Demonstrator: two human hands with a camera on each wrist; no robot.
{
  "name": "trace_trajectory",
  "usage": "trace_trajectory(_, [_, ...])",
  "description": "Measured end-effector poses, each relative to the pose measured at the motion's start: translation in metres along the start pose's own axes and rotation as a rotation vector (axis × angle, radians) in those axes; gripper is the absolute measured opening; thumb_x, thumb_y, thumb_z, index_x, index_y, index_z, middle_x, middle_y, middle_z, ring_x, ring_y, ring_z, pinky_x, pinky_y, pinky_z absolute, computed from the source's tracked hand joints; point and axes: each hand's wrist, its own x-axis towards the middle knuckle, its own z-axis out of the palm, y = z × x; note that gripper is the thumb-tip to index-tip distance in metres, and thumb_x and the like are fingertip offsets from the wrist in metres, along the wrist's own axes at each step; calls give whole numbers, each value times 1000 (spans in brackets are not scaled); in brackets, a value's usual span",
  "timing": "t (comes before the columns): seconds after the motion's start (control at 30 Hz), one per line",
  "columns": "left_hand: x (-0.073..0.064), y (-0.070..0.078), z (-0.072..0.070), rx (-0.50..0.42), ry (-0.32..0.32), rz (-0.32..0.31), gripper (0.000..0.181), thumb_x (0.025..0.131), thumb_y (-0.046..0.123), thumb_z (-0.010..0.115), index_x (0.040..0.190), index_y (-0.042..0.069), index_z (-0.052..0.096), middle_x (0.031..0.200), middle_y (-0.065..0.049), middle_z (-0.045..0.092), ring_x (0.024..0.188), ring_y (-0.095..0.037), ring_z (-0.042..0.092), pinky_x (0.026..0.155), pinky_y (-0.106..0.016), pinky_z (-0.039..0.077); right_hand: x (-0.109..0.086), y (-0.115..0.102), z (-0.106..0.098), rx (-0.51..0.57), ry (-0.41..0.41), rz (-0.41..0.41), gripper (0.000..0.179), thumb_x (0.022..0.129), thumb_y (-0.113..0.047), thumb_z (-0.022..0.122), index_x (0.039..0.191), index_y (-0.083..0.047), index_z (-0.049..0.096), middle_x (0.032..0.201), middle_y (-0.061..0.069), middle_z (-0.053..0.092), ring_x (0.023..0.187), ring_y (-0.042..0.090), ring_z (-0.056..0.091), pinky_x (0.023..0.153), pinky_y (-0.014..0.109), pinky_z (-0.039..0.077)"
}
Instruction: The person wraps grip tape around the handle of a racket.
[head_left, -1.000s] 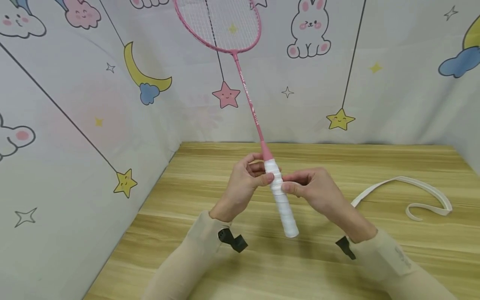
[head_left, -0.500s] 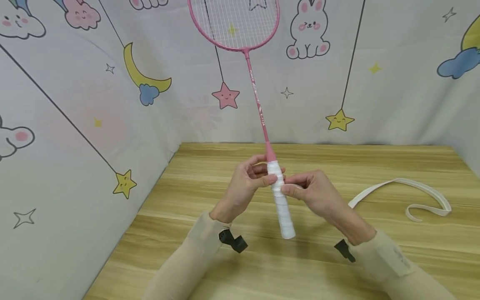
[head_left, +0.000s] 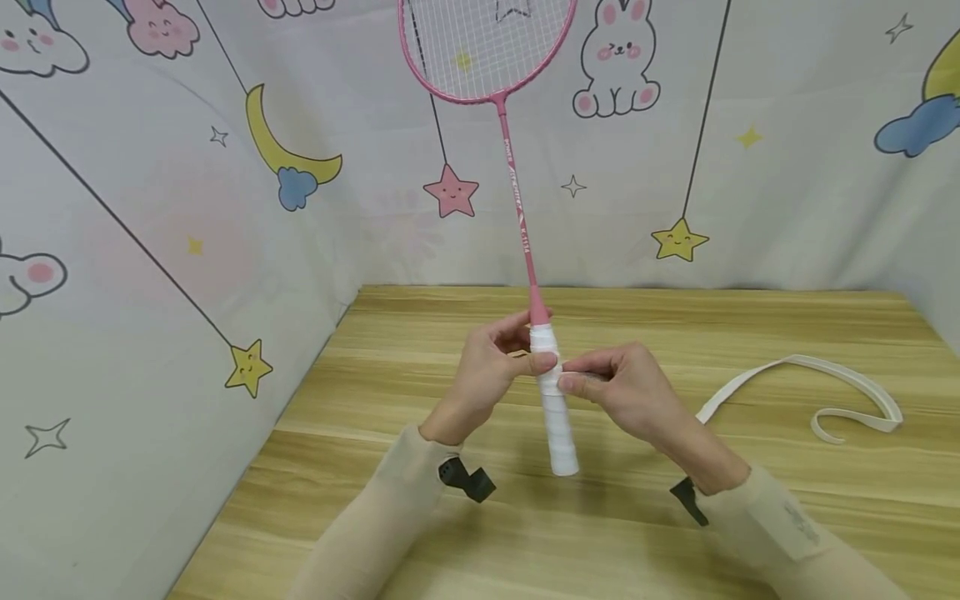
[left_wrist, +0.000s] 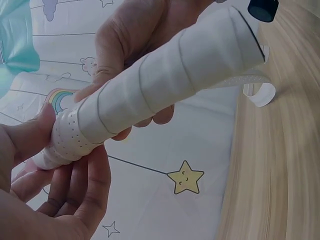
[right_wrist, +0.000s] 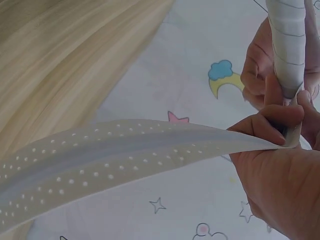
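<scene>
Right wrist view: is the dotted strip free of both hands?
No, the right hand pinches the dotted strip near the white handle.

- 1 racket [head_left: 517,196]
- 1 loose tape strip [right_wrist: 125,152]
- 2 hands: l. hand [head_left: 480,371], r. hand [head_left: 637,387]
- 2 blk wrist cams [head_left: 477,485] [head_left: 688,500]
- 1 tbl [head_left: 405,350]
- head view: 2 smiley yel. stars [head_left: 249,368] [head_left: 680,241], 1 pink star [head_left: 451,192]

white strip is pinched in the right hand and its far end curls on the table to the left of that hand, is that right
Not quite: the far end of the white strip curls on the table to the right of the right hand, as the head view shows. The rest stands.
</scene>
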Motion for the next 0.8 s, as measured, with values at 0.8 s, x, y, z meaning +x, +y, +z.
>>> trace_trajectory(0.8, [4, -8, -11, -399, -208, -98, 116, 66, 48, 95, 159, -1, 46, 108, 6, 79, 105, -8, 75, 99, -26, 59, 3, 3, -12, 93, -123, 8, 34, 102, -24, 79, 120, 4, 80, 88, -12, 74, 83, 8, 60, 81, 26, 56])
